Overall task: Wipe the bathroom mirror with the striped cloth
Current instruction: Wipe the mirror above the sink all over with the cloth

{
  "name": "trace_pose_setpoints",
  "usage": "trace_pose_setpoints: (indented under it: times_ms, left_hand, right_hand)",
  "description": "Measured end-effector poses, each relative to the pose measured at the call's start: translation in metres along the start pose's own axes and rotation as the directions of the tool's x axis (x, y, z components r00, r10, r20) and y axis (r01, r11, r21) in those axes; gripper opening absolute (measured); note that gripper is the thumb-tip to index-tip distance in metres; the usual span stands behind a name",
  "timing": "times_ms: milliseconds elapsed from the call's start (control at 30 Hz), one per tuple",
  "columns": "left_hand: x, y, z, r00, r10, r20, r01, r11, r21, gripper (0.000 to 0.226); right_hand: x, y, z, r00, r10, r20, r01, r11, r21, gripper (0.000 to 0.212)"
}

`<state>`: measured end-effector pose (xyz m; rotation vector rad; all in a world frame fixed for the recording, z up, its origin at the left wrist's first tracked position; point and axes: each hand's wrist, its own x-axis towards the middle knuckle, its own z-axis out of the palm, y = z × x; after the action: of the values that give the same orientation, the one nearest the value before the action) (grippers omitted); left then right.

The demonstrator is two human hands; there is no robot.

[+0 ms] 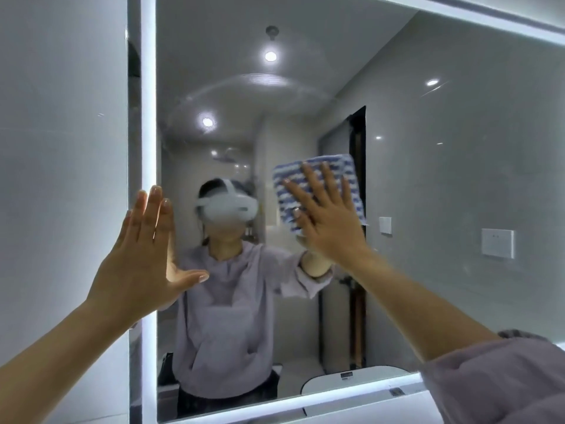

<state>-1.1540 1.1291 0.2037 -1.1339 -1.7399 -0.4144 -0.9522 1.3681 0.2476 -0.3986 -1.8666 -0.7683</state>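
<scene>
Mirror (428, 179) glass: right hand (327, 221), fingers spread, presses striped cloth (348, 175) flat; left hand (143, 255), fingers straight, touches its lit left edge.

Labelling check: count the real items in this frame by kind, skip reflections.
hands: 2 (left hand flat on the mirror's lit edge, right hand pressing the cloth)
striped cloth: 1
mirror: 1
total: 4

Right hand (328, 223) flat, fingers spread, pressing striped cloth (347, 172) on mirror (458, 179), just off centre toward 2 o'clock. Left hand (143, 255) at 9 o'clock, fingers straight, over lit edge strip (149, 102); contact unclear. Lilac sleeve (504, 381) at 4 o'clock. Smear arcs (244, 81) at 12 o'clock.
</scene>
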Motion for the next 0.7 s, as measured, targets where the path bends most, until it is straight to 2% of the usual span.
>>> trace_pose_setpoints:
  times_ms: [67,167,233,333,400,467,600,700]
  left_hand:
    - [0.0,0.0,0.0,1.0,-0.001,-0.002,0.001,1.0,0.001,0.122]
    - [0.0,-0.001,0.001,1.0,-0.003,-0.002,0.003,1.0,0.0,0.122]
    - [0.0,-0.001,0.001,1.0,0.0,-0.003,0.0,1.0,0.0,0.122]
    - [0.0,-0.001,0.001,1.0,-0.006,-0.003,0.006,1.0,-0.011,0.122]
    - [0.0,-0.001,0.001,1.0,-0.007,0.0,0.007,1.0,-0.015,0.123]
    - [-0.001,0.0,0.0,1.0,-0.009,0.009,0.009,1.0,-0.013,0.123]
    - [0.0,0.001,0.0,1.0,-0.011,0.006,0.011,1.0,-0.016,0.122]
    - [0.0,0.0,-0.001,1.0,-0.004,0.01,0.004,1.0,-0.023,0.123]
  right_hand:
    - [-0.004,0.026,-0.002,0.985,0.174,0.004,-0.174,0.984,0.038,0.056]
    - [-0.002,0.042,-0.003,0.906,0.423,-0.017,-0.419,0.902,0.107,0.054]
    - [0.002,0.032,-0.002,0.858,0.513,-0.044,-0.505,0.855,0.118,0.054]
    - [0.006,0.009,0.001,0.82,0.572,-0.03,-0.563,0.815,0.135,0.057]
    - [0.002,-0.007,0.003,0.841,0.54,-0.036,-0.531,0.837,0.131,0.058]
    - [-0.006,-0.025,0.004,0.897,0.44,-0.041,-0.433,0.895,0.108,0.057]
    - [-0.035,-0.06,0.01,0.994,0.107,0.029,-0.109,0.991,0.078,0.054]
    - [-0.051,-0.051,0.011,0.99,-0.131,0.054,0.128,0.99,0.057,0.052]
